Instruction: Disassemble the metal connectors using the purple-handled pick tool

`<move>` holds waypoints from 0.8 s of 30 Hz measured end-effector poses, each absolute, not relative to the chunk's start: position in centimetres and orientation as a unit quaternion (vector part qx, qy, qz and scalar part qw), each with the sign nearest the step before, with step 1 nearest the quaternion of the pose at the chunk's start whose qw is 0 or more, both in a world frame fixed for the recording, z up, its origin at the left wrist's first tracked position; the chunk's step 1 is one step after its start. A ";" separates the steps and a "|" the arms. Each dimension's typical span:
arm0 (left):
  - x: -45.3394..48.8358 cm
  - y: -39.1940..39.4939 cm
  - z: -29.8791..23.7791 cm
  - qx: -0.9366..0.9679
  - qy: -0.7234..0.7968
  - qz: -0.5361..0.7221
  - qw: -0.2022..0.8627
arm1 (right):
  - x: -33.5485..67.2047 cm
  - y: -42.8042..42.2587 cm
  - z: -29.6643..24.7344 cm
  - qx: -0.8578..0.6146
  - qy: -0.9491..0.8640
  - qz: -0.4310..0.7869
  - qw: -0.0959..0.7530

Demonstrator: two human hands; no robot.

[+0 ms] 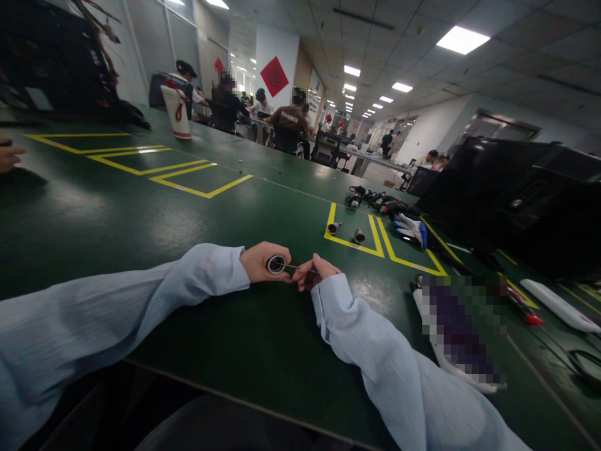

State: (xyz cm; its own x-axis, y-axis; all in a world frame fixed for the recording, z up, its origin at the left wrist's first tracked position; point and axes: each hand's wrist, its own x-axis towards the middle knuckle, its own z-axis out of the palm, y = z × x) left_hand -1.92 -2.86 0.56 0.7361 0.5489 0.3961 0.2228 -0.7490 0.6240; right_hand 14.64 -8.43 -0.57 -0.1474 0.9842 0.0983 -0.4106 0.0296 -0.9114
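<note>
My left hand [257, 260] is closed around a round metal connector [276, 264], its open, ring-shaped end facing me. My right hand [321, 270] is closed on a thin-shafted metal tool [290, 266], whose far end reaches the connector's opening. How deep the tip goes cannot be made out, and the fingers hide the handle. Both hands are just above the green table [220, 351]. Beyond them, two similar metal connectors [334, 228] lie inside a yellow-taped outline.
Cabled connectors [355, 199] and a glove [409, 227] lie at the back right. A phone-like, pixelated slab [457, 332] is beside my right forearm. Further right is a red-tipped tool [526, 308]. A paper cup [177, 113] stands back left; another person's hand [8, 156] is at the left edge.
</note>
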 end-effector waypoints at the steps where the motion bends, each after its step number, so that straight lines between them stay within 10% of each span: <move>1: -1.9 -2.9 0.6 0.887 0.216 0.293 0.284 | 14.7 -8.4 -0.6 -0.319 -0.435 0.623 0.567; 13: -2.0 -2.5 0.2 0.928 0.243 0.236 0.156 | 13.9 -9.4 -0.3 -0.414 -0.499 0.493 0.580; 24: -1.9 -2.6 0.2 0.893 0.200 0.283 0.288 | 14.6 -8.3 -0.8 -0.325 -0.450 0.618 0.557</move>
